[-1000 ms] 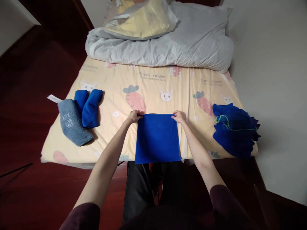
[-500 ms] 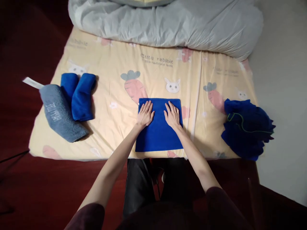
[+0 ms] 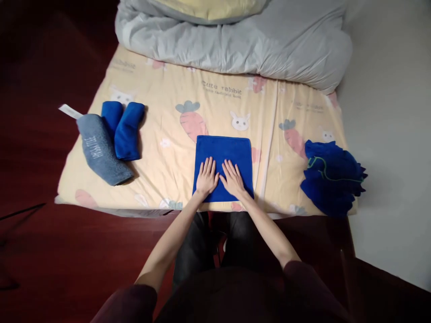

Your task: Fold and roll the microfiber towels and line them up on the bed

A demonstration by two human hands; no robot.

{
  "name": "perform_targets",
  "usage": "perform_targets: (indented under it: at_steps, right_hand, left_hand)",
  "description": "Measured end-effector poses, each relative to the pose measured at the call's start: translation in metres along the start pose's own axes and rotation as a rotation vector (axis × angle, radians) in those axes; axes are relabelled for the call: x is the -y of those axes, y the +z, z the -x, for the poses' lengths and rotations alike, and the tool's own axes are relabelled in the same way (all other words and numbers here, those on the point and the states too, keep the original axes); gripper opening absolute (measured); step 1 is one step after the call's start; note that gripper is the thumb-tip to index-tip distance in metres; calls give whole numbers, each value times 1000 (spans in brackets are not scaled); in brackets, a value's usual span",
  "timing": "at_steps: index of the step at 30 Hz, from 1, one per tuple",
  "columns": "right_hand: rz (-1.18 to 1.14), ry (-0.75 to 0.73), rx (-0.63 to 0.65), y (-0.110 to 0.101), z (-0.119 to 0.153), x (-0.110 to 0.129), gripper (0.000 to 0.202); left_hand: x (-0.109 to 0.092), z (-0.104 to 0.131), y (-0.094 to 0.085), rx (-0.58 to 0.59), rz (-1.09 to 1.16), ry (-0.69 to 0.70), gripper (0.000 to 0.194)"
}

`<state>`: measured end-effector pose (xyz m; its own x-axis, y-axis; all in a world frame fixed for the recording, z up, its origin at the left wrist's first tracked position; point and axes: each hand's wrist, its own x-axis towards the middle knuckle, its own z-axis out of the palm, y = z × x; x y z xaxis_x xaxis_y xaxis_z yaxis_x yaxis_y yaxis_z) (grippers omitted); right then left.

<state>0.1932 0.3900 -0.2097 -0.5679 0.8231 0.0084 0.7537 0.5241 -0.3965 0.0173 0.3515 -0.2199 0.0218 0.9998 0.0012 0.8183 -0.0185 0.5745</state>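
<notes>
A blue towel [image 3: 224,148] lies flat as a near-square near the front edge of the bed. My left hand [image 3: 207,178] rests flat on its left half, fingers stretched out. On the right half lies my right hand [image 3: 233,179], also flat and open, its thumb close to the left one. Neither hand grips the cloth. The towel's edges look straight; whether it is folded in layers I cannot tell.
Two rolled blue towels [image 3: 128,132] and a rolled grey-blue towel [image 3: 101,150] with a white tag lie at the left. A crumpled blue cloth pile [image 3: 332,179] sits at the right. Behind are a grey quilt [image 3: 229,49] and the patterned bed sheet [image 3: 161,116].
Both hands have slid down the blue towel toward me, from near its far edge to its middle and lower part. The camera view has shifted slightly.
</notes>
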Motion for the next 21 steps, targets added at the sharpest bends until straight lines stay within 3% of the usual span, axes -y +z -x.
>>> perform_targets:
  at_steps: [3, 6, 13, 21]
  right_hand:
    - [-43, 89, -9, 8, 64, 7, 63]
    - [-39, 196, -75, 7, 102, -7, 63]
    - [-64, 262, -125, -1, 136, -21, 58]
    - [-327, 385, -300, -8, 195, -23, 53]
  left_hand:
    - [-2, 74, 5, 10, -42, -35, 72]
    - [10, 122, 5, -37, -57, -60, 71]
    - [30, 163, 5, -152, -71, -76, 70]
    - [38, 216, 8, -140, 122, -152, 80]
